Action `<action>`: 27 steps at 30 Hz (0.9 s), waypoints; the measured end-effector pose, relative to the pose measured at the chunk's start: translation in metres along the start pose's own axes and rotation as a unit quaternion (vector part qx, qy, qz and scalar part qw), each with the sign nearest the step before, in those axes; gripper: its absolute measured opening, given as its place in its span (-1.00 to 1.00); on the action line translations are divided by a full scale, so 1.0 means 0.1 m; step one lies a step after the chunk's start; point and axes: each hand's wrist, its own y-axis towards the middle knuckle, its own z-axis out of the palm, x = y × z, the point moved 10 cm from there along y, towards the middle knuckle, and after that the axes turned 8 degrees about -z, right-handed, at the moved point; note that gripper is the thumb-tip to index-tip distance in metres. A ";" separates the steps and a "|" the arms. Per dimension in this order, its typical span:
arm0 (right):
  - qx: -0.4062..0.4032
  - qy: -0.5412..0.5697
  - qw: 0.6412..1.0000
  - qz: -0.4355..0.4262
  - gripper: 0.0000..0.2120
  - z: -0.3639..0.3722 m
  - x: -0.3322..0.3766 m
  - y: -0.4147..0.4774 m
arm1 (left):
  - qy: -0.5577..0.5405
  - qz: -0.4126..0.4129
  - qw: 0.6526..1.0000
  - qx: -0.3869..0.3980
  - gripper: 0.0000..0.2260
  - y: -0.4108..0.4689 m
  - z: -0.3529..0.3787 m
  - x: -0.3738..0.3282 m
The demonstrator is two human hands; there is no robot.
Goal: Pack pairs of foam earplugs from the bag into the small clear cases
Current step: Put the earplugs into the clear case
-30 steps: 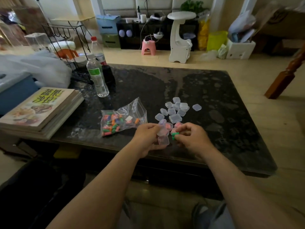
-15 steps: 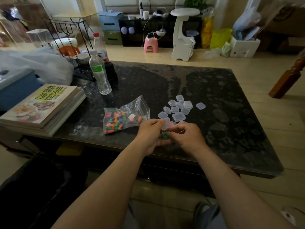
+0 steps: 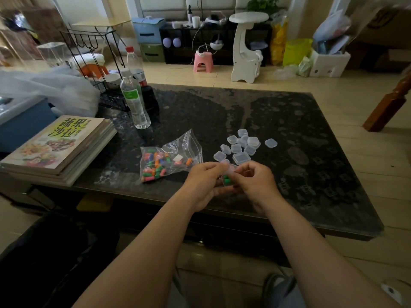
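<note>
Working low over the near side of the dark table (image 3: 289,121), just in front of the bag (image 3: 171,156) of coloured earplugs. Cradling a small clear case (image 3: 231,169) in the left hand (image 3: 203,182), fingers curled under, thumb on top. Closing in with the right hand (image 3: 255,181), fingers bent tight, tips pinching at that same case right above the green earplugs (image 3: 226,180) sitting in it. Hard to say whether gripping lid or foam, too small to tell.

Now the risks. Squeezing springy foam under a lid: likely to push back and pop the lid open, or to leave a plug tip nipped in the seam. Pressing off-centre on slick plastic: could flick the case out of the pinch, off toward the near edge and the floor. Sweeping a wrist forward: could scatter the loose empty cases (image 3: 242,144) lying just beyond the knuckles. Knocking the bag sideways with the left forearm: could send plugs rolling, if unsealed, and no telling that from here.

Writing, then. Reading 蔬果沙拉 in big characters on the top book (image 3: 60,141) of the stack at far left. Spotting a green label on the water bottle (image 3: 134,107), print too small to read. Nothing legible on cases or bag.
</note>
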 end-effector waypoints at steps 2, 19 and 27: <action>-0.006 0.011 1.000 0.005 -0.80 0.00 0.00 0.00 | 0.000 0.008 1.000 0.000 -0.84 -0.01 -0.01 -0.01; -0.003 0.050 0.998 0.047 -0.87 0.08 0.00 -0.02 | -0.034 0.008 0.998 -0.050 -0.81 0.07 -0.12 -0.01; 0.005 0.113 0.989 0.094 -0.88 0.10 -0.04 -0.01 | -0.040 0.026 0.997 -0.056 -0.80 0.12 -0.17 -0.02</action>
